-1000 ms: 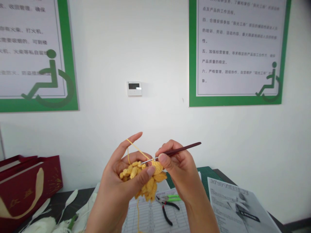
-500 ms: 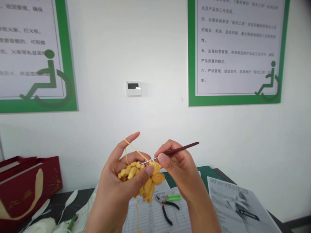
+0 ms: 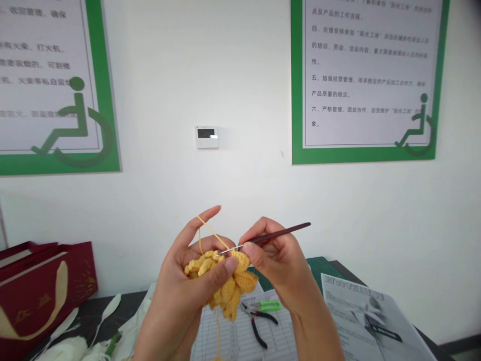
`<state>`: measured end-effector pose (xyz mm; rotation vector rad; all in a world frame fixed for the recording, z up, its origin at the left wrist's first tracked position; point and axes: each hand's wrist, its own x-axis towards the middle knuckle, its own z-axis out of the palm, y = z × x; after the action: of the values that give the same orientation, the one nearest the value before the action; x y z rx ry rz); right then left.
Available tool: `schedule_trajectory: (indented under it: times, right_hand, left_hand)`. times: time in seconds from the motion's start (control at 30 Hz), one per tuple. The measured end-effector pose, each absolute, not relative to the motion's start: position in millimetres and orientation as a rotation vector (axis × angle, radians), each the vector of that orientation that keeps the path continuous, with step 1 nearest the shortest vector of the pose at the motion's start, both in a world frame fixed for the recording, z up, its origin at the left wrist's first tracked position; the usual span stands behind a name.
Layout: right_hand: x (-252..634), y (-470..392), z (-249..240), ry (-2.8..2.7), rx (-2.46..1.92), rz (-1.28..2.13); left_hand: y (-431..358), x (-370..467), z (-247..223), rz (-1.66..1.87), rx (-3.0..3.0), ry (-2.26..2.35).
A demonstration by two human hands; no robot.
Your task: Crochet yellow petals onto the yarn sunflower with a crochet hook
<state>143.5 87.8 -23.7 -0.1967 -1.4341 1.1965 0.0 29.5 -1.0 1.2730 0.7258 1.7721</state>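
Observation:
A yellow crocheted flower (image 3: 228, 292) with several petals is pinched between the thumb and fingers of my left hand (image 3: 188, 276). Yellow yarn (image 3: 211, 230) runs over my raised left index finger and down to the piece, and a loose strand hangs below it. Between thumb and fingers, my right hand (image 3: 272, 250) grips a crochet hook (image 3: 280, 232) with a dark red handle. Its silver shaft crosses the upper edge of the flower, with the tip among the stitches. Part of the flower is hidden behind my left thumb.
Below my hands lie black-handled pliers (image 3: 259, 326), green thread snips (image 3: 268, 305) and a printed sheet (image 3: 240, 336). A green cutting mat (image 3: 323, 268) and a printed page (image 3: 368, 316) are at right. A red gift bag (image 3: 45, 291) and white yarn (image 3: 65, 349) stand left.
Both hands have shifted very slightly to the right with the flower and the hook. The flower's lower petals sit a little lower and are turned slightly. The grips are unchanged.

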Motion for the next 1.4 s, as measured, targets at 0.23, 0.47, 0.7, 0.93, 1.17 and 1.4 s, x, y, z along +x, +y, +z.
schedule_trajectory:
  times: [0.23,0.47,0.7,0.93,1.17,1.4]
  right_hand:
    - [144,83,-21,-1.470,-0.223,1.012]
    - [143,84,-27,-1.549,-0.200,0.852]
    - [138,95,-34,-1.553,-0.093,0.221]
    - [112,91,-42,-1.283,0.014,0.013]
    - [105,87,-34,-1.247,0.063,0.652]
    - [126,91,-37,-1.447,0.035,0.304]
  left_hand:
    - [31,-1,-2,1.842,1.277,0.769]
    - [30,-2,-2,1.870,1.272,0.789]
    - [27,5,-2,1.946,1.272,0.821]
    - [21,5,0,1.831,1.219,0.741]
    - [23,0,-2,1.864,1.269,0.726]
    - [21,4,-2,1.862,1.268,0.763]
